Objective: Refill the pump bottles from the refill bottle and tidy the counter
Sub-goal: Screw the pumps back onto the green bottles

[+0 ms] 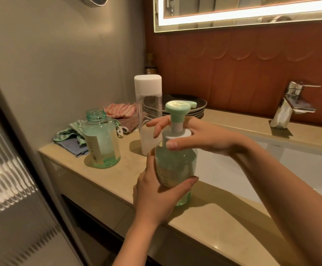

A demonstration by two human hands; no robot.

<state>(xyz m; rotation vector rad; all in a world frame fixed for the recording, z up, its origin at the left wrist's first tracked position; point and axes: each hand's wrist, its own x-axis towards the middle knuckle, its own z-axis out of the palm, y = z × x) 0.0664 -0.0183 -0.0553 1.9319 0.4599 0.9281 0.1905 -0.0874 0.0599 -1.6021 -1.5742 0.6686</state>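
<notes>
Left hand (156,196) grips the rigid, probably slippery, liquid-heavy translucent green plastic pump bottle (175,164) mid-body; right hand (200,139) pinches its white collar (177,134).

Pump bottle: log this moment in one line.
left hand grips pump bottle body | right hand pinches pump collar | uncapped green bottle stands on counter

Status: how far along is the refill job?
Nothing looks clearly done. In hand: left hand grips the pump bottle, right hand holds its collar; tightening or loosening, cannot tell. Left: the open bottle stands without a pump, the refill bottle is capped, cloths lie loose on the counter.
</notes>
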